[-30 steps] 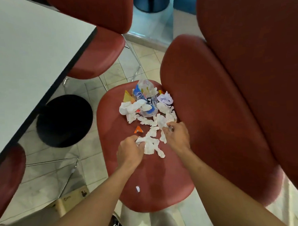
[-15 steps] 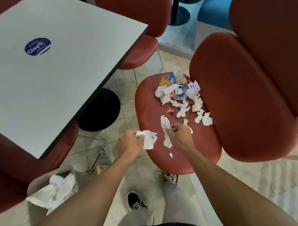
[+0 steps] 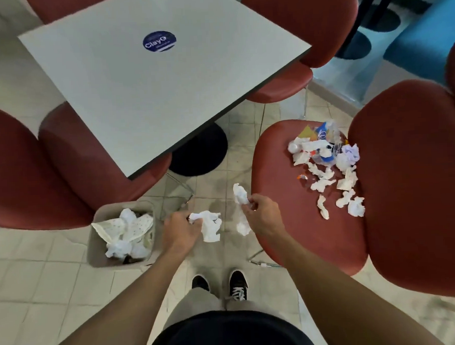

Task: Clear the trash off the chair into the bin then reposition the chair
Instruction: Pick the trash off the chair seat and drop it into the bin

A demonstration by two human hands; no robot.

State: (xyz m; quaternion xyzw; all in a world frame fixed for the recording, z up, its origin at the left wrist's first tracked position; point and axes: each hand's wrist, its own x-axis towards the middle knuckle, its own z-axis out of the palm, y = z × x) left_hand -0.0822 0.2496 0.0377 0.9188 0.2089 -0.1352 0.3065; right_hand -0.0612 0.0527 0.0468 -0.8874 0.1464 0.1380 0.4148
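Note:
A red chair (image 3: 281,164) stands to my right, its seat strewn with several crumpled white tissues (image 3: 323,183), a crushed plastic bottle (image 3: 326,142) and coloured scraps near the backrest. My left hand (image 3: 180,226) grips a crumpled white tissue (image 3: 210,224) over the floor, just right of the bin. My right hand (image 3: 260,214) pinches a long strip of tissue (image 3: 240,198) beside the seat's front edge. A small beige bin (image 3: 94,246) sits on the floor at lower left, holding white paper and tissue.
A grey square table (image 3: 149,84) with a blue round sticker stands ahead on a black round base (image 3: 202,152). More red chairs (image 3: 25,168) surround it. My two black shoes (image 3: 218,282) stand on the tiled floor between bin and chair.
Both hands have pulled back off the seat with tissue and shifted left toward the bin. The view has swung left and back, bringing the bin and whole table into sight.

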